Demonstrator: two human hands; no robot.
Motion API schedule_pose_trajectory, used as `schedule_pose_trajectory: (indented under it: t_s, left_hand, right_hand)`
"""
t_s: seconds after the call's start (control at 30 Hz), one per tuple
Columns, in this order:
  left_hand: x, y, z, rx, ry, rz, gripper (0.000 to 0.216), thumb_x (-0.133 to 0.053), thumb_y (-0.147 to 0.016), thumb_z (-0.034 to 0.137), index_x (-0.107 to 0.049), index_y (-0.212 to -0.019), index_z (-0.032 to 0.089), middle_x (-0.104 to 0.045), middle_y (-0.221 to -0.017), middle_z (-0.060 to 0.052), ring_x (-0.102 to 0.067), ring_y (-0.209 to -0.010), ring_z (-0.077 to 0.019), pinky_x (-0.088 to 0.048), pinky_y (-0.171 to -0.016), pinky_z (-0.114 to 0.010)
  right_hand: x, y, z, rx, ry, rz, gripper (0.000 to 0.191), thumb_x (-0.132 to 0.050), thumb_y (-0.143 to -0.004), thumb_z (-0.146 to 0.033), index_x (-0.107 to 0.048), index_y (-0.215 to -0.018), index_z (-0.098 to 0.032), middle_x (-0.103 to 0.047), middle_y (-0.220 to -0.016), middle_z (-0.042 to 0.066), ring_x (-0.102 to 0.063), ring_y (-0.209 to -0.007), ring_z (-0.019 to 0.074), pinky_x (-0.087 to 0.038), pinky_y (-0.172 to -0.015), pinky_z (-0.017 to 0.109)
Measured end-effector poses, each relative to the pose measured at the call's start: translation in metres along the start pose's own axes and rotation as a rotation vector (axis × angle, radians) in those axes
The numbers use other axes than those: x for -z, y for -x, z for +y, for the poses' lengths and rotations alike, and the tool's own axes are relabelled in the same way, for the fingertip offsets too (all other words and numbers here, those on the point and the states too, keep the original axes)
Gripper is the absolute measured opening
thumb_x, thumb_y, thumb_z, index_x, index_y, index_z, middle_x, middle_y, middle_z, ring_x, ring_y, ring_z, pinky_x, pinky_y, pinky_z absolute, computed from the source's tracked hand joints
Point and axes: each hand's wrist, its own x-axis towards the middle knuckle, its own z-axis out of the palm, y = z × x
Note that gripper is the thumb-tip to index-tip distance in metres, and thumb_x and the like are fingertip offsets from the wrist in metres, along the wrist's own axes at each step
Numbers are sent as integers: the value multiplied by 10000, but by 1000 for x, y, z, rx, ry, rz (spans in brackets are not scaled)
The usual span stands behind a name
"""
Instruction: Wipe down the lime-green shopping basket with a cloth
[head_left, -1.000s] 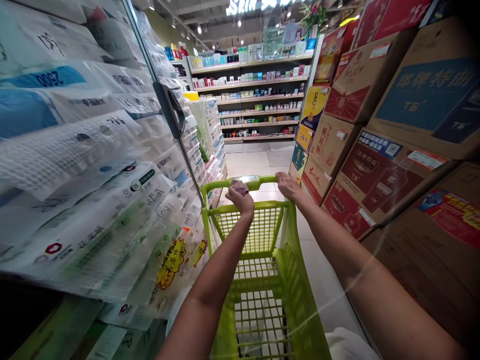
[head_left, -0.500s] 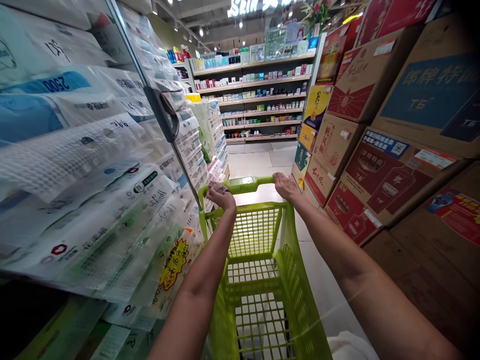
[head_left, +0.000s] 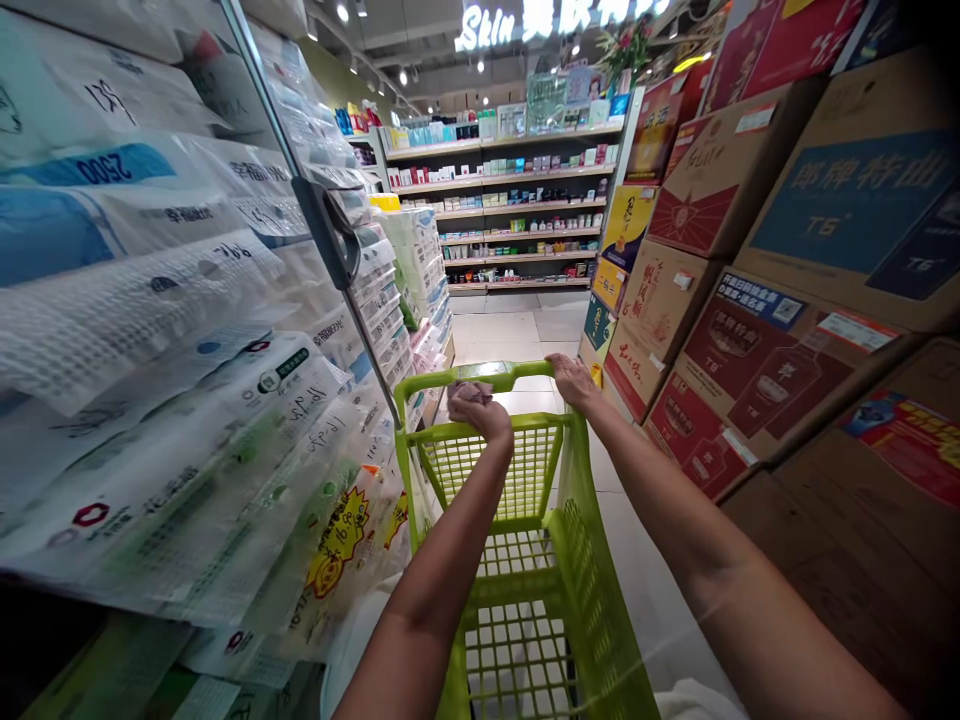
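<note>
In front of me is a lime-green plastic shopping basket (head_left: 596,590) with grid sides. No goods show in the visible part of its inside. My right hand (head_left: 572,381) is closed over the right end of its far green bar (head_left: 521,371). My left hand (head_left: 484,412) is closed on a crumpled greyish-mauve cloth (head_left: 471,392), over the basket beside the middle of that bar; whether it touches the bar, I cannot tell. A metal pole with a dark grey grip (head_left: 328,232) slants up from the basket's left corner.
Packs of tissue paper (head_left: 172,470) are stacked close on the left, with a yellow price tag (head_left: 339,540). Cardboard cartons (head_left: 795,370) are piled along the right. Pale floor tiles (head_left: 499,327) lead to shelves of boxed goods (head_left: 517,205) under a lit sign.
My left hand, with the cloth, has shifted right from the basket's left corner toward the middle of the bar. My right hand stays on the bar. The view has tilted up slightly.
</note>
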Motion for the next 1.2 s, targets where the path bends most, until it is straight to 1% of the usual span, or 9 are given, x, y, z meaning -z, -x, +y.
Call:
schedule_pose_trajectory:
  t_s: [0.17, 0.27, 0.47, 0.57, 0.67, 0.77, 0.93, 1.07, 1.2]
  left_hand:
    - [-16, 24, 8, -74, -15, -98, 468, -442, -795, -89, -406, -1197, 149, -384, -1404, -232, -512, -1344, -264, -409, -1168, -417]
    - [-16, 28, 3, -176, -44, -156, 501, -449, -737, -118, -445, -1141, 178, -419, -1360, -188, -519, -1328, -253, -432, -1155, -437]
    - [12, 11, -11, -697, -192, -368, 388, -483, -807, -39, -565, -1085, 219, -500, -1337, -134, -486, -1333, -250, -467, -1134, -471]
    - [22, -12, 0, -988, -322, -550, 300, -477, -901, 26, -615, -1067, 234, -554, -1374, -117, -501, -1333, -258, -419, -1174, -513]
    - [18, -32, 21, -1179, -444, -738, 266, -578, -874, 35, -649, -1033, 236, -597, -1369, -114, -523, -1344, -265, -399, -1191, -515]
    - [3, -41, 35, -1207, -519, -843, 291, -658, -804, 24, -688, -998, 239, -637, -1310, -104, -515, -1387, -264, -396, -1195, -480]
    - [-9, -47, 32, -1146, -553, -834, 276, -612, -793, 30, -724, -951, 228, -679, -1184, -112, -543, -1349, -281, -373, -1187, -496]
    - [3, -49, 33, -1179, -560, -876, 208, -599, -771, 13, -686, -772, 202, -691, -981, -129, -612, -1131, -280, -415, -1128, -485]
    - [36, -44, 35, -1183, -682, -888, 192, -585, -808, 49, -697, -780, 202, -687, -1026, -154, -573, -1170, -303, -380, -1146, -497]
  right_hand:
    - [1, 1, -2, -21, -68, 20, 594, -69, -1071, -404, -624, -1225, -255, -664, -1372, 65, -606, -1237, 241, -241, -1245, 545]
    - [3, 2, -1, -57, -126, 41, 649, -46, -1071, -437, -650, -1226, -257, -688, -1342, 60, -612, -1234, 247, -261, -1236, 540]
    - [5, 3, 0, -94, -195, 65, 717, -43, -1065, -489, -701, -1228, -257, -722, -1283, 55, -623, -1211, 252, -287, -1221, 528]
    - [4, 3, -3, -93, -215, 60, 732, -36, -1062, -498, -700, -1247, -253, -725, -1282, 59, -623, -1210, 261, -298, -1210, 534]
    - [2, 3, -6, -87, -245, 62, 768, -17, -1055, -539, -704, -1244, -253, -736, -1261, 65, -631, -1191, 269, -306, -1200, 543]
    - [1, 3, -9, -86, -264, 61, 794, -4, -1047, -576, -711, -1229, -264, -742, -1247, 65, -637, -1175, 272, -326, -1188, 542]
    - [-1, 3, -11, -73, -209, 50, 760, -7, -1057, -550, -693, -1234, -276, -726, -1278, 40, -619, -1223, 256, -253, -1233, 562]
    - [-3, 3, -16, -59, -158, 31, 718, -13, -1066, -497, -670, -1242, -270, -714, -1299, 48, -620, -1232, 251, -243, -1242, 564]
    - [-6, 2, -25, -44, -146, 3, 642, -55, -1073, -441, -645, -1256, -265, -704, -1323, 49, -620, -1244, 246, -224, -1253, 565]
